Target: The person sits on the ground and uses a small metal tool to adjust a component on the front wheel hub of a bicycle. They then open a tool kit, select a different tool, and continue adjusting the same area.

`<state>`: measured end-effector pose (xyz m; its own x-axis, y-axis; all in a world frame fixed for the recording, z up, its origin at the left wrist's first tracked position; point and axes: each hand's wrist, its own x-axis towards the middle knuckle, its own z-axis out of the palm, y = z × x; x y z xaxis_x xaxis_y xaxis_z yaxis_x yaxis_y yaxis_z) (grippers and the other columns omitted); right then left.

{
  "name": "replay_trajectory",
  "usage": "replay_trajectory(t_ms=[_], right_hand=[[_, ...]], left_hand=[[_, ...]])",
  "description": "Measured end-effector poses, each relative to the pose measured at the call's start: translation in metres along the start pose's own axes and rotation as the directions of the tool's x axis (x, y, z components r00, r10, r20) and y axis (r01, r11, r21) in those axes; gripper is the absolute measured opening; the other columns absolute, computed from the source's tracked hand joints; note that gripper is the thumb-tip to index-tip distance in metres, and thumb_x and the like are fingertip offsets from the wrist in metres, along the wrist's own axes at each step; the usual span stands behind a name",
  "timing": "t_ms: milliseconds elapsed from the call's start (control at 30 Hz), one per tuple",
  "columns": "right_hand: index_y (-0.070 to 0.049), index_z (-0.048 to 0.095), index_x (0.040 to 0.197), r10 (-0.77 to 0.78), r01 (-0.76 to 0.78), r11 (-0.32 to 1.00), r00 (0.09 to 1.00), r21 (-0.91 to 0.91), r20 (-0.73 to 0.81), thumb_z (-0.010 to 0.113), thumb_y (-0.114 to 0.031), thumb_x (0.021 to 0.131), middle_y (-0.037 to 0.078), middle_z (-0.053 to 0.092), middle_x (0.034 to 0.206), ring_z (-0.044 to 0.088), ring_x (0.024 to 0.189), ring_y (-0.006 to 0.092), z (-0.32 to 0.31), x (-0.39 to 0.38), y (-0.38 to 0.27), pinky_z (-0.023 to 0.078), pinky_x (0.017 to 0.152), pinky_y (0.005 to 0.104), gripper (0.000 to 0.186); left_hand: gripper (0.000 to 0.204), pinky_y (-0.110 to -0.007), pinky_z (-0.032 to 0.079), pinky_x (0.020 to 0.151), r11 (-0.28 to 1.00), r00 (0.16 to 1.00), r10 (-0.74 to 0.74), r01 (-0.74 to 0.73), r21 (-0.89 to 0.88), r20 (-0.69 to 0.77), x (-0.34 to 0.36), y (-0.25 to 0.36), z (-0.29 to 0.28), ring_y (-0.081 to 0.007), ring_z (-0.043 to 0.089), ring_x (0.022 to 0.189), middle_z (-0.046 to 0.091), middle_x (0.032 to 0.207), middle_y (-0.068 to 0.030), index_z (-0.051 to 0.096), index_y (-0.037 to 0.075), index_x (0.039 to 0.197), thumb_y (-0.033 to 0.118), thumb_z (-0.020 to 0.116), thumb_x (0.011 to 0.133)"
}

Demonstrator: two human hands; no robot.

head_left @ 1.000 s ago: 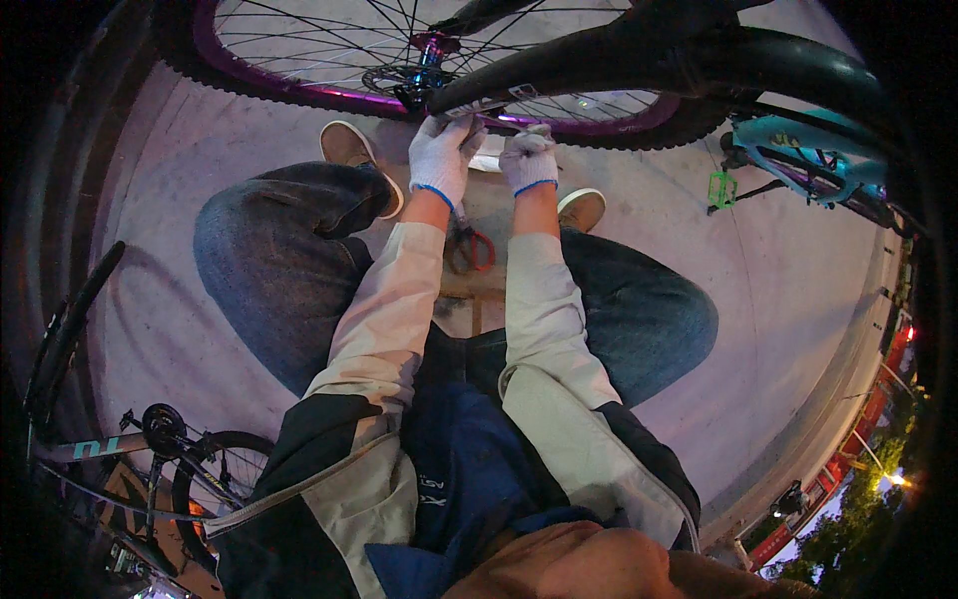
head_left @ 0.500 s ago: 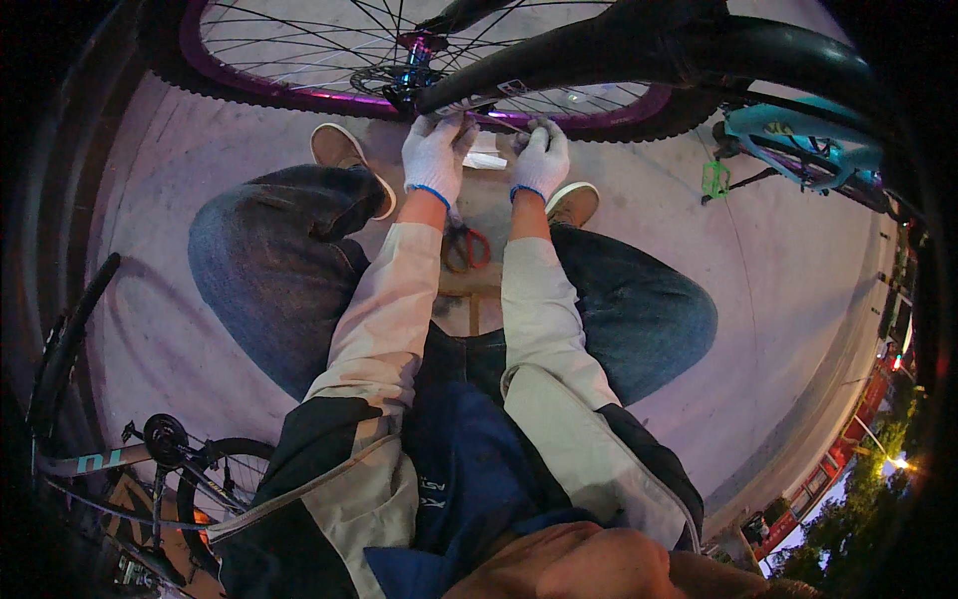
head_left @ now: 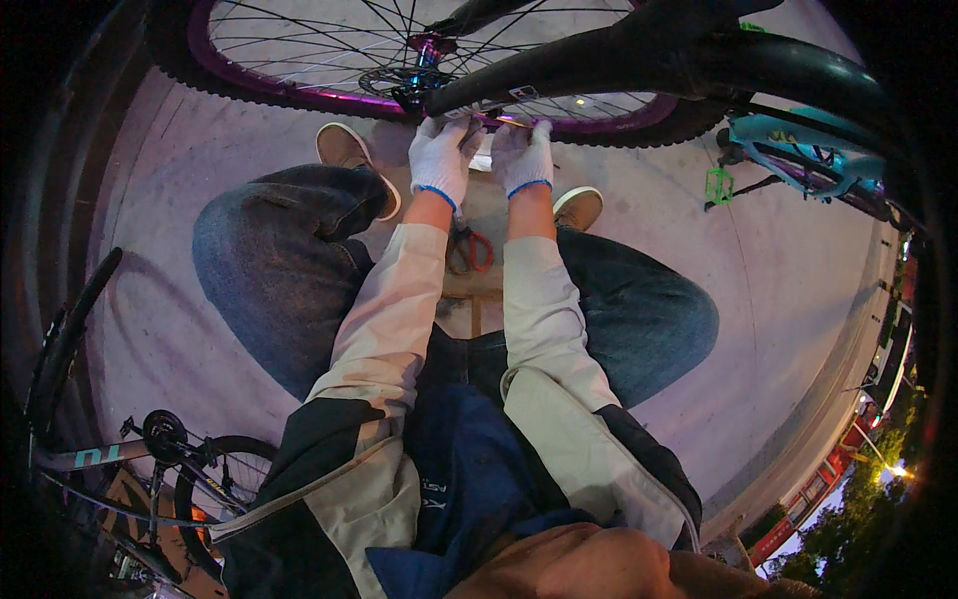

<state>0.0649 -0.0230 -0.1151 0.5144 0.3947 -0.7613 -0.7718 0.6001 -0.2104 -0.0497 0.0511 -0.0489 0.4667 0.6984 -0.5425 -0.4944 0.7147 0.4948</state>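
In the head view, both hands wear white gloves with blue cuffs and reach up to the lower end of a black fork (head_left: 569, 75), in front of a wheel (head_left: 299, 95) with a purple rim and knobbly black tyre. The left hand (head_left: 439, 160) has its fingers bent against the fork's end, just below the hub (head_left: 427, 58) and the disc (head_left: 384, 82); whether it grips the fork or something small there, I cannot tell. The right hand (head_left: 522, 158) is just beside it on the right, fingers raised and bent near a thin, light strip (head_left: 514, 121) along the fork's underside. Its fingertips are too small to show whether they pinch the strip.

Behind the hands, a white sheet (head_left: 482, 161) shows between them. Nearer the body, between the forearms, lies a tool (head_left: 481, 253) with a red loop handle. The person sits with knees spread, in jeans (head_left: 284, 265) and brown shoes (head_left: 579, 209), on a pale floor (head_left: 659, 240). To the right stands a teal bike (head_left: 803, 150) with a green pedal (head_left: 718, 187); at lower left is another bike (head_left: 110, 456), partly hidden by the person's sleeve. A lit lamp and a tree (head_left: 853, 529) show at lower right.
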Motion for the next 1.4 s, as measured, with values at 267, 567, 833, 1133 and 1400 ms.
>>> replay_trajectory(t_ms=[267,567,833,1133,1400], right_hand=[[-0.006,0.067,0.101,0.037,-0.037,0.994,0.999,-0.100,-0.005,0.079,-0.028,0.097,0.006,0.067,0.093,0.067,0.089,0.0207,0.014,-0.015,0.007,0.064,0.080,0.0328,0.026],[-0.004,0.068,0.116,-0.059,0.068,0.997,0.974,-0.035,0.220,0.062,-0.020,0.108,0.014,0.072,0.119,0.070,0.111,0.0277,-0.002,-0.015,0.015,0.058,0.104,0.0377,0.020],[-0.003,0.064,0.116,0.053,-0.019,0.991,0.965,-0.133,0.256,0.058,-0.015,0.107,0.013,0.069,0.112,0.070,0.101,0.0292,0.006,-0.022,0.010,0.061,0.091,0.0404,0.016],[-0.001,0.064,0.118,-0.108,0.127,0.964,0.990,-0.232,0.094,0.071,-0.020,0.103,0.010,0.068,0.104,0.069,0.099,0.0230,0.006,-0.018,0.016,0.065,0.088,0.0348,0.025],[-0.004,0.064,0.119,-0.025,0.046,0.996,0.966,-0.078,0.258,0.060,-0.007,0.104,0.015,0.069,0.116,0.069,0.108,0.0281,0.002,-0.017,0.007,0.063,0.096,0.0395,0.015]], left_hand=[[0.026,-0.033,0.062,0.081,1.000,1.000,-0.005,0.005,-0.003,0.014,0.000,-0.001,0.000,-0.0187,0.068,0.101,0.068,0.112,-0.0045,0.063,0.009,0.122,0.003,0.072,0.098],[0.026,-0.034,0.062,0.082,0.999,1.000,-0.003,0.005,0.049,-0.028,0.001,-0.003,-0.003,-0.0189,0.067,0.103,0.067,0.115,-0.0054,0.062,0.008,0.121,0.004,0.073,0.098],[0.027,-0.033,0.062,0.082,1.000,1.000,0.007,-0.007,-0.001,0.007,-0.001,-0.001,0.000,-0.0201,0.068,0.104,0.067,0.117,-0.0074,0.062,0.007,0.122,0.004,0.074,0.097],[0.026,-0.033,0.063,0.083,1.000,1.000,0.013,-0.013,-0.010,0.016,-0.001,-0.002,0.001,-0.0204,0.070,0.100,0.070,0.114,-0.0075,0.063,0.006,0.122,0.001,0.071,0.098],[0.026,-0.037,0.063,0.087,1.000,1.000,0.016,-0.016,0.003,0.015,0.000,-0.004,0.000,-0.0223,0.069,0.107,0.068,0.118,-0.0092,0.062,0.005,0.121,-0.002,0.070,0.097]])
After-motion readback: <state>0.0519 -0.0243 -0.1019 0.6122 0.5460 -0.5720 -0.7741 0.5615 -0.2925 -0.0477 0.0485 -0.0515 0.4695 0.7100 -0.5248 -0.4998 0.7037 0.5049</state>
